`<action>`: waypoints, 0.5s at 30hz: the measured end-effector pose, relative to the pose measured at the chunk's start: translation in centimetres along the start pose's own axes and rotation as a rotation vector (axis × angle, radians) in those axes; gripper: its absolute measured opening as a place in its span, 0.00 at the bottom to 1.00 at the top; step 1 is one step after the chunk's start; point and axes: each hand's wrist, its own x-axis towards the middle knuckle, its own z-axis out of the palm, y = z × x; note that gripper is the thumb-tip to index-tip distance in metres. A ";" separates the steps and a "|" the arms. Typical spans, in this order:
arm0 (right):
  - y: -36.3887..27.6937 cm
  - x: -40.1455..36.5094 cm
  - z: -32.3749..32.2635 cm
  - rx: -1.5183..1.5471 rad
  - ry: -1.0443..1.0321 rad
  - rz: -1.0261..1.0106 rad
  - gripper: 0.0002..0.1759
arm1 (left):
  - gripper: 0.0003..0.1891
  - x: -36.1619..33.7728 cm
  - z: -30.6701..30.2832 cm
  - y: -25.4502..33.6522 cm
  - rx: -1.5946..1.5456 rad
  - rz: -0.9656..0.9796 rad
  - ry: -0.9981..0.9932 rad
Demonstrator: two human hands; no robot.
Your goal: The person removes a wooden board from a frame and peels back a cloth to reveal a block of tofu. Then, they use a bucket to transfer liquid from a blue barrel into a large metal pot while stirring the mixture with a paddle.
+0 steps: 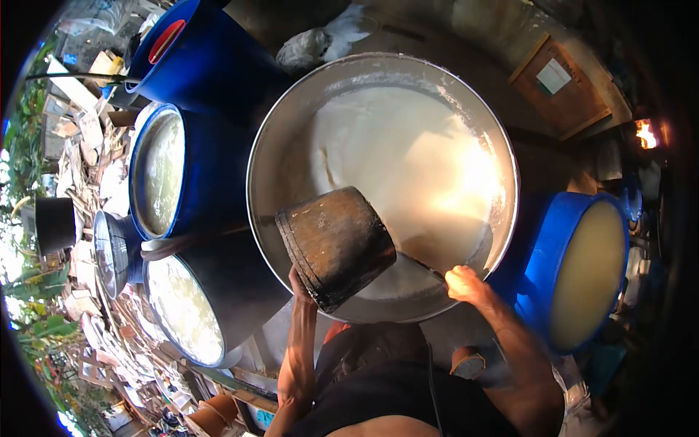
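A scorched brown bucket [338,244] is tilted over the near left part of a large round metal vat [280,146]. My left hand [302,285] holds the bucket at its thick banded end, with most of the fingers hidden behind it. From the bucket's right side a thin dark handle [422,266] runs to my right hand [466,284], which is closed around it in a fist at the vat's near right rim. Pale, cloudy liquid [386,146] fills the vat's bottom, with bright glare on the right.
Left of the vat stand blue barrels [178,175] of foamy liquid and a dark drum [240,291]. A blue tub [535,269] of yellowish liquid stands on the right. Fire [646,134] burns at the far right. Wood scraps [87,131] lie along the left.
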 end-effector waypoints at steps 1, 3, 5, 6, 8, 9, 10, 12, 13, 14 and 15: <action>1.1 -0.3 -2.1 0.082 0.006 0.026 0.09 | 0.24 -0.1 0.1 0.0 0.017 0.029 0.030; 1.9 -0.5 -8.1 0.421 -0.038 0.031 0.12 | 0.25 0.6 -1.4 -0.5 0.063 0.051 0.040; -0.4 -1.3 -14.7 0.644 -0.221 0.518 0.11 | 0.26 0.8 -2.0 -0.7 0.129 0.099 0.040; 0.4 -1.1 -14.3 0.715 -0.073 0.527 0.10 | 0.26 0.7 -1.9 -0.7 0.130 0.100 0.044; 1.4 0.6 -13.9 0.770 0.193 0.529 0.08 | 0.27 0.5 -1.6 -0.6 0.114 0.067 0.083; 1.5 2.2 -14.2 0.757 0.307 0.525 0.08 | 0.27 0.7 -2.1 -0.5 0.115 0.064 0.086; 3.0 4.2 -13.4 0.764 0.419 0.518 0.08 | 0.28 1.0 -3.1 -0.6 0.155 0.064 0.047; 7.1 9.4 -11.5 0.757 0.610 0.489 0.08 | 0.28 1.4 -4.2 -0.7 0.199 0.064 0.010; 8.8 12.0 -11.0 0.743 0.688 0.469 0.08 | 0.28 1.5 -4.5 -0.7 0.240 0.102 -0.014; 9.9 14.2 -11.0 0.723 0.667 0.442 0.07 | 0.29 1.6 -4.9 -0.7 0.282 0.140 -0.040; 10.6 16.0 -11.1 0.703 0.647 0.415 0.07 | 0.29 1.8 -5.4 -0.7 0.282 0.125 -0.004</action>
